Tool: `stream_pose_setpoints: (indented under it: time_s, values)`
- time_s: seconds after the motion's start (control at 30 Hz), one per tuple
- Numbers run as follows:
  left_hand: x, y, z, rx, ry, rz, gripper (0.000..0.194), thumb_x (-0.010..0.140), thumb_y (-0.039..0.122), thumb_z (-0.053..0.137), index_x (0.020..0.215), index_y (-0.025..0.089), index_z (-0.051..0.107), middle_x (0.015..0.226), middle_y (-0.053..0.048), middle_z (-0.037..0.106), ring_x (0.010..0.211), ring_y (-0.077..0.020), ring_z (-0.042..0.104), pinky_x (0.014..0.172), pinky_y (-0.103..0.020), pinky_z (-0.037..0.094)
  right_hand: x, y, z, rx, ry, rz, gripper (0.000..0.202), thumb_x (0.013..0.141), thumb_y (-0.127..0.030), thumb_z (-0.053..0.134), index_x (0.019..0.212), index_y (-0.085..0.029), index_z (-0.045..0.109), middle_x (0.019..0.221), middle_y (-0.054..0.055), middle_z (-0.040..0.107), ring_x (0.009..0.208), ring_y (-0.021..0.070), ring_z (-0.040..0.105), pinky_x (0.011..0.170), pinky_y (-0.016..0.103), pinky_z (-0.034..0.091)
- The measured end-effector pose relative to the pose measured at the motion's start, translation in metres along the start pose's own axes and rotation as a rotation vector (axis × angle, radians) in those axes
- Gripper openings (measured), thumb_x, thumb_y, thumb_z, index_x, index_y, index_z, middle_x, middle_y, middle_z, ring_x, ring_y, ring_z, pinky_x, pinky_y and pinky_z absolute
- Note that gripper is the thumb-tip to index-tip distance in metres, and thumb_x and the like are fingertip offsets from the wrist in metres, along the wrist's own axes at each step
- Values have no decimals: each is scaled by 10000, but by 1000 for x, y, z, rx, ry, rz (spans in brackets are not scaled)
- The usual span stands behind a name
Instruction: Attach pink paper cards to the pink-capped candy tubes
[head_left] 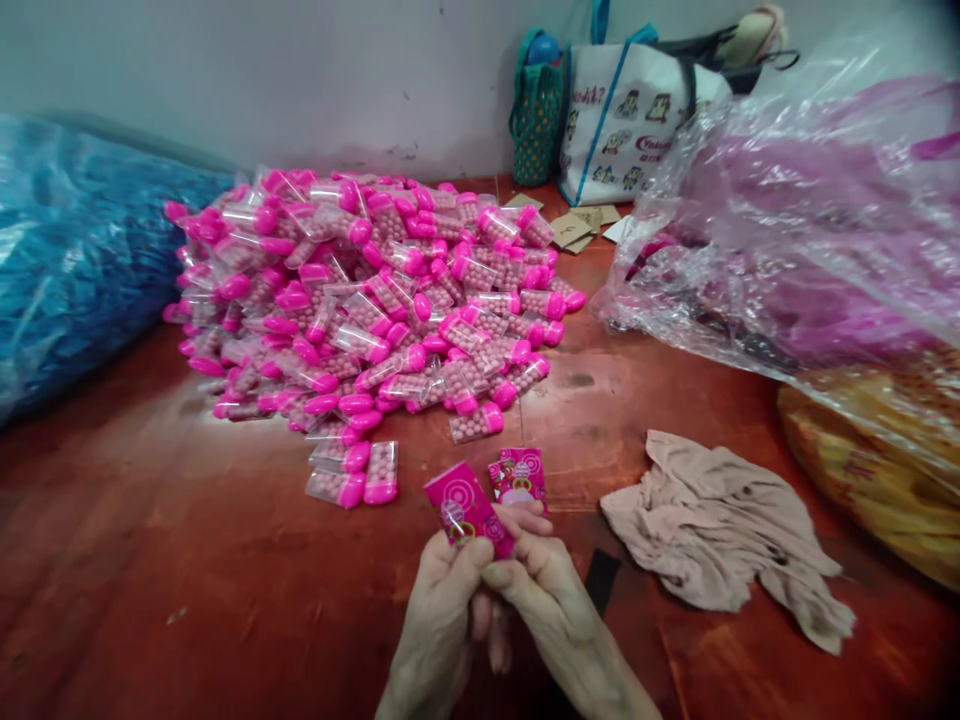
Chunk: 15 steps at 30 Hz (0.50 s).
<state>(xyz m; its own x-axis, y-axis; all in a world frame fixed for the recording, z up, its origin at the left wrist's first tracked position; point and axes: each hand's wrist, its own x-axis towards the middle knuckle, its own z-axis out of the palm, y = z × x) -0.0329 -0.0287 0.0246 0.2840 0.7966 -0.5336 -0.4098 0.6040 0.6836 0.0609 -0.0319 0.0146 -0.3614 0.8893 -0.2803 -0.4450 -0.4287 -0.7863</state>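
Note:
Both thumbs press on a small flat pink printed packet (459,500) with ring patterns, in front of me at the lower middle. My left hand (444,575) grips its left lower side, and my right hand (536,575) pinches the lower right corner. More pink printed pieces (519,472) show just beyond my right fingers; whether those fingers touch them I cannot tell. Beyond my hands lies a big heap of clear flat bottles (390,300) with bright pink caps and pale pink beads inside. Several bottles (382,472) lie at its near edge, left of the packet.
A crumpled beige cloth (720,530) lies right on the red-brown table (247,600). A blue plastic-wrapped bag (82,260) is at left, a clear bag with pink contents (817,230) at right. Cardboard pieces (574,230), a white tote (622,130) and a green bottle holder (537,125) stand behind.

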Motion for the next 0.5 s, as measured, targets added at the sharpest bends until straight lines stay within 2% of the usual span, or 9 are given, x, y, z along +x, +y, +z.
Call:
stream_pose_setpoints:
  time_s: [0.1, 0.2, 0.33, 0.5]
  values:
    - [-3, 0, 2, 54, 49, 42, 363, 759, 396, 554, 973, 113, 630, 311, 82, 330, 247, -62, 324, 268, -160, 340, -2, -1, -5, 1, -43, -4, 328, 805, -411, 535, 629, -137, 568, 459, -24, 516, 344, 63, 465, 352, 149, 388]
    - [-7, 1, 4, 124, 74, 73, 363, 739, 391, 574, 976, 122, 629, 361, 51, 432, 265, -52, 329, 279, -154, 317, -3, 0, -8, 60, -95, -5, 298, 787, -420, 557, 742, -132, 619, 492, -16, 535, 372, 71, 481, 372, 156, 396]
    - [-12, 2, 7, 212, 81, 115, 425, 713, 447, 567, 991, 132, 632, 621, -71, 633, 273, -46, 358, 271, -179, 293, -3, 2, -9, 121, -135, -21, 336, 767, -450, 569, 761, -123, 643, 495, -4, 530, 370, 72, 469, 364, 159, 365]
    - [-14, 3, 9, 244, 114, 133, 458, 667, 499, 581, 980, 173, 655, 778, -119, 673, 268, -73, 392, 253, -217, 303, -2, 2, -7, 132, -90, -47, 315, 713, -462, 629, 705, -148, 636, 505, -21, 485, 403, 77, 458, 386, 169, 346]
